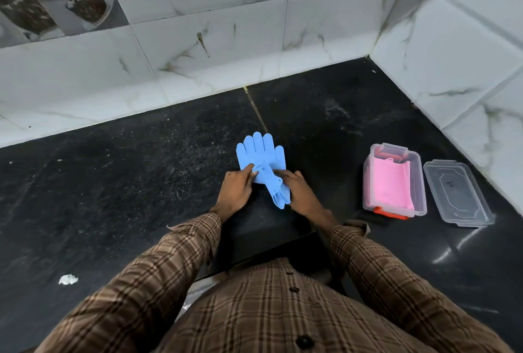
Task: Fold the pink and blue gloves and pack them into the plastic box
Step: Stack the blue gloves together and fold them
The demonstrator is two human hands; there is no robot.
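Blue gloves (261, 154) lie on the black counter (141, 183) in the middle, fingers spread toward the wall, with a bunched blue part (276, 191) trailing toward me. My left hand (236, 190) pinches the blue fabric at its middle from the left. My right hand (300, 193) holds the same fabric from the right. To the right stands the clear plastic box (418, 183), open, with the folded pink gloves (392, 185) inside.
The box's clear lid (457, 194) lies flat just right of the box. White marble-tiled walls (198, 50) close the counter at the back and right. A small white scrap (68, 279) lies at the near left.
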